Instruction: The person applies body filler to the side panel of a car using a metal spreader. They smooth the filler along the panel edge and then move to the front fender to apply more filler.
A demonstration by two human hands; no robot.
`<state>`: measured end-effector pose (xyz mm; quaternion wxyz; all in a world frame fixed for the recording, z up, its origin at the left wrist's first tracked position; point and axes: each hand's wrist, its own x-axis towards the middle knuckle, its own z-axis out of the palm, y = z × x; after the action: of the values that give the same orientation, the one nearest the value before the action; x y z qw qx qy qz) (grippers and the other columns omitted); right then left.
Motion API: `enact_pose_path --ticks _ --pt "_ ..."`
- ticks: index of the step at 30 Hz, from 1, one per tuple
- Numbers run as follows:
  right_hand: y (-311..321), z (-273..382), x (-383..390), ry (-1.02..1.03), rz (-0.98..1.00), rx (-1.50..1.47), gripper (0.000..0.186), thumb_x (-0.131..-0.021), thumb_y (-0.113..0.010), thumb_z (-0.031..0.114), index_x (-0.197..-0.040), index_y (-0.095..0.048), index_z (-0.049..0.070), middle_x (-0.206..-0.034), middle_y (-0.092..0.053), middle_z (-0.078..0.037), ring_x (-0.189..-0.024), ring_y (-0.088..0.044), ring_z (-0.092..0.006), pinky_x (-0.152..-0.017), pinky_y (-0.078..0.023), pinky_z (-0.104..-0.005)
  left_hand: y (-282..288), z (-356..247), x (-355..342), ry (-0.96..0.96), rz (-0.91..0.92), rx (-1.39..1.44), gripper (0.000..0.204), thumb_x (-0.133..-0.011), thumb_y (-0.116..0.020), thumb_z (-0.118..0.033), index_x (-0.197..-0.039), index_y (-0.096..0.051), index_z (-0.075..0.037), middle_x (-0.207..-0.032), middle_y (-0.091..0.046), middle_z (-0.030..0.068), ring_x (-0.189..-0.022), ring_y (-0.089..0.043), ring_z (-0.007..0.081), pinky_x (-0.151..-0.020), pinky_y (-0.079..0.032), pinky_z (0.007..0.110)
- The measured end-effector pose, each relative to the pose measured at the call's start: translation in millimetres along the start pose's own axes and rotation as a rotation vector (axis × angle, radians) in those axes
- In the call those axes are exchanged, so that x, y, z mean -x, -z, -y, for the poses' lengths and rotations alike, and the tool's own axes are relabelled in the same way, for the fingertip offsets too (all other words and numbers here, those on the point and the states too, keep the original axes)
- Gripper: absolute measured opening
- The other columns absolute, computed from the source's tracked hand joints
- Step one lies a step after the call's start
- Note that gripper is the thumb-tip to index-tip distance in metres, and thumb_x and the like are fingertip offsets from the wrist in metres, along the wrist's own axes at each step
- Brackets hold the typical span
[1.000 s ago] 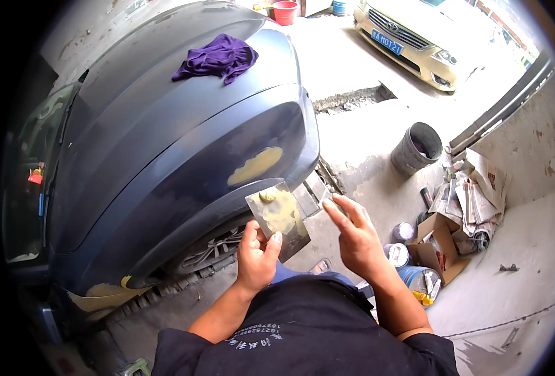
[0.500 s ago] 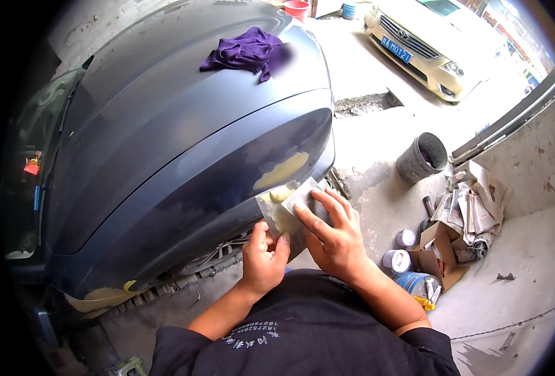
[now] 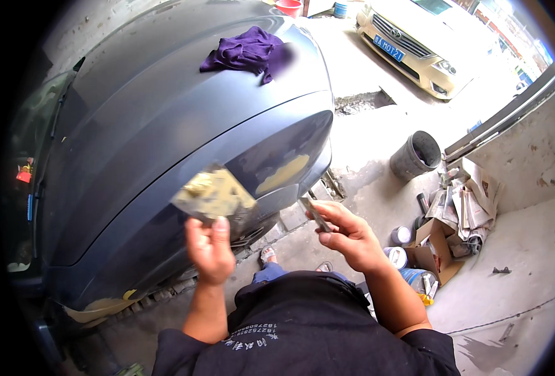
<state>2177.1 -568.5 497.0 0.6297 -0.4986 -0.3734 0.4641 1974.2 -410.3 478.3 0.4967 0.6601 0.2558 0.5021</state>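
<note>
My left hand grips a square plate smeared with pale yellow paste, slightly blurred, in front of the dark grey car's fender. My right hand pinches a small metal scraper seen nearly edge-on, apart from the plate. On the fender's front corner is a pale yellow patch; a similar patch shows low at the left. A crumpled purple cloth lies on the hood.
A cream car stands beyond at the upper right. A dark bucket, newspapers, an open cardboard box and several cans crowd the right side beside a wall. A red basin shows at the top.
The plate in my left hand has swung left and up, separating from the scraper. My right hand has pulled the scraper back off the plate and tilted it edge-on.
</note>
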Motion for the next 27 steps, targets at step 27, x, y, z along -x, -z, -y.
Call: enact_pose_path --ticks 27 --pt "-155 7 -152 0.119 -0.027 1.498 0.059 -0.070 -0.057 0.006 -0.128 -0.053 0.016 -0.132 -0.047 -0.010 -0.111 -0.041 -0.0366 -0.091 -0.037 -0.0479 216 18 -92 -0.059 -0.266 0.323 0.035 -0.095 -0.041 -0.006 -0.128 -0.046 0.003 -0.122 -0.057 0.0135 -0.110 -0.056 0.0210 -0.096 -0.043 0.033"
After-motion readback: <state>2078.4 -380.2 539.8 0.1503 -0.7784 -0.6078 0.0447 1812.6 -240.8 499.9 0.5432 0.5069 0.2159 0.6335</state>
